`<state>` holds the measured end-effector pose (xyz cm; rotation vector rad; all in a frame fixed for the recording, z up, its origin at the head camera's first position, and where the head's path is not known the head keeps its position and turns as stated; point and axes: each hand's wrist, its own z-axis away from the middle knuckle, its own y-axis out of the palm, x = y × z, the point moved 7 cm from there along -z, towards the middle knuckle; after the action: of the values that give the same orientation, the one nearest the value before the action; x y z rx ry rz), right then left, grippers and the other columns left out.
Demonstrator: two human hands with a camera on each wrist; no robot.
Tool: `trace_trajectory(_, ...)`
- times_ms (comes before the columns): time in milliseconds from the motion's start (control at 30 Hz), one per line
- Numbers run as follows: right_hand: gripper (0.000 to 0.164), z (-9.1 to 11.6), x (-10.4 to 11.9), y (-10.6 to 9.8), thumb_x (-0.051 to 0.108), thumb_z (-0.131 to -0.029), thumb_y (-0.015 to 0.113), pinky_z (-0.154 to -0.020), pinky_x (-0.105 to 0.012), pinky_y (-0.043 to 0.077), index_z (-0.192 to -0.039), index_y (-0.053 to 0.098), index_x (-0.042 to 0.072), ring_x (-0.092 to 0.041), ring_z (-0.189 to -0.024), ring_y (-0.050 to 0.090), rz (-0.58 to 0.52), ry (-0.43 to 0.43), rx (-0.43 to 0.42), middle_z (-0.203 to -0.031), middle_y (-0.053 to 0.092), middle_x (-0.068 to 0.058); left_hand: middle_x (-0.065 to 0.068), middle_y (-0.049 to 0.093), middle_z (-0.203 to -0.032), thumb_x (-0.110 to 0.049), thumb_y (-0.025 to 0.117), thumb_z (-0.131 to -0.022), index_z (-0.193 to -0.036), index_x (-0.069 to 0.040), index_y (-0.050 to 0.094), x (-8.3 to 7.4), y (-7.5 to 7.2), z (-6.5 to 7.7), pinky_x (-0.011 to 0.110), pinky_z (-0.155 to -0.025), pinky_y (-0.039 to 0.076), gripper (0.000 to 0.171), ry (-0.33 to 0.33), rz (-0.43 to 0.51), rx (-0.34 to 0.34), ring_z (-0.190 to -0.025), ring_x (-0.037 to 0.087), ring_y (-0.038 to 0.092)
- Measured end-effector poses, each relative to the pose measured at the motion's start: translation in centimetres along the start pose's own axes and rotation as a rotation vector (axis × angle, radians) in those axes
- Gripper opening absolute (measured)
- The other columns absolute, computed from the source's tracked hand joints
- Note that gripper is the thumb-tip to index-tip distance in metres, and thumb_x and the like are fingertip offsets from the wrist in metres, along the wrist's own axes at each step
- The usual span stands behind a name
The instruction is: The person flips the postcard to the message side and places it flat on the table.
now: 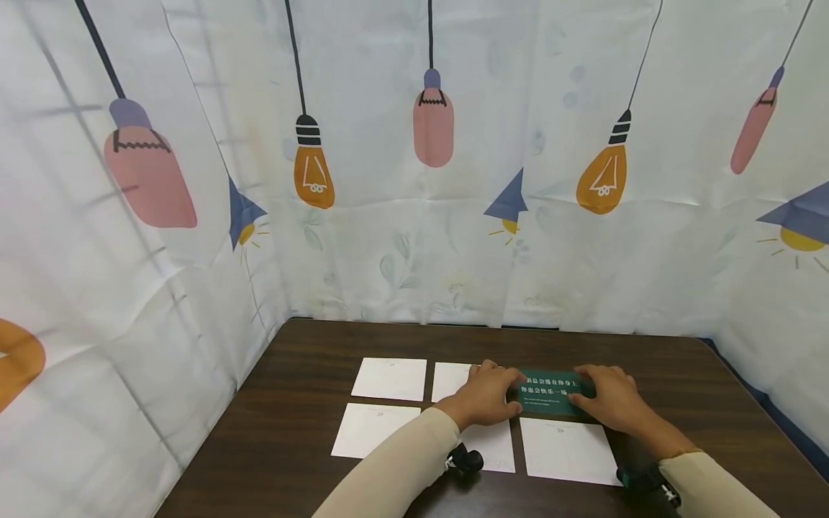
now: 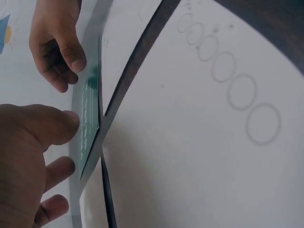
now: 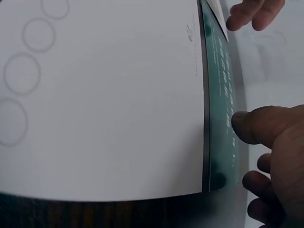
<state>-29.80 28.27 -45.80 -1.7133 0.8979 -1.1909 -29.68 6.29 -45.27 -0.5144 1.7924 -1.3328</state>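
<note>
A green card (image 1: 545, 399) with white printed lettering lies flat at the right end of the far row of cards. At its left edge is my left hand (image 1: 486, 394), thumb and fingers apart. My right hand (image 1: 612, 397) is at the card's right side, its thumb over the card and its fingers spread around the far corner. In the right wrist view, the right thumb (image 3: 249, 126) reaches the card's edge and the other fingers are loosely bent. Neither hand visibly pinches the card. Directly in front of it lies a white card (image 1: 568, 452) with faint circles.
More white cards lie in two rows: one at far left (image 1: 391, 378), one at near left (image 1: 374, 428), and others partly under my left arm. The dark wooden table (image 1: 311, 374) meets a curtain (image 1: 401, 252) printed with lamps at the back and sides.
</note>
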Motion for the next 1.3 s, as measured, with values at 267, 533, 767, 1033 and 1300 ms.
trace_trajectory(267,0.061,0.0,-0.9,-0.1,0.024,-0.085,0.082,-0.094,-0.074,0.031,-0.135,0.060,-0.004,-0.057,-0.121,0.044,-0.006,-0.022,0.050,-0.131,0.059,-0.030,-0.012,0.061,-0.133,-0.039,0.073,-0.093,-0.133,-0.027,0.064,0.1,0.2,-0.7,0.036,-0.091,0.031,0.043,-0.018,-0.099,-0.027,-0.119,0.013,0.045)
trace_trajectory(533,0.063,-0.1,-1.2,-0.6,0.021,-0.081,0.081,-0.095,-0.077,0.032,-0.136,0.058,-0.003,-0.059,-0.122,0.044,-0.009,-0.025,0.114,-0.134,0.054,-0.033,-0.010,0.060,-0.133,-0.046,0.072,-0.091,-0.131,-0.026,0.066,0.4,0.4,-1.0,0.040,-0.089,0.031,0.046,-0.069,-0.176,-0.034,-0.115,0.015,0.043)
trace_trajectory(767,0.074,-0.4,-1.9,-0.5,0.021,-0.076,0.082,-0.093,-0.075,0.034,-0.140,0.053,-0.004,-0.061,-0.124,0.041,-0.011,-0.031,0.189,-0.135,0.051,-0.034,-0.009,0.061,-0.129,-0.049,0.075,-0.088,-0.129,-0.026,0.067,0.7,0.4,-1.1,0.043,-0.092,0.029,0.049,-0.120,-0.196,-0.035,-0.109,0.015,0.042)
trace_trajectory(1033,0.084,-0.8,-3.0,0.1,0.030,-0.072,0.085,-0.090,-0.072,0.038,-0.142,0.052,-0.002,-0.058,-0.123,0.041,0.000,-0.009,0.241,-0.137,0.049,-0.034,-0.007,0.061,-0.126,-0.049,0.078,-0.085,-0.129,-0.024,0.068,0.7,0.6,-1.3,0.043,-0.091,0.029,0.051,-0.134,-0.214,-0.030,-0.110,0.016,0.043)
trace_trajectory(1300,0.086,-1.4,-3.0,-0.2,0.033,-0.074,0.086,-0.089,-0.074,0.038,-0.144,0.050,-0.002,-0.059,-0.120,0.041,0.024,0.030,0.325,-0.138,0.042,-0.036,-0.007,0.061,-0.128,-0.051,0.081,-0.083,-0.129,-0.027,0.067,0.9,0.5,-1.5,0.046,-0.093,0.028,0.054,-0.200,-0.192,-0.014,-0.112,0.019,0.043)
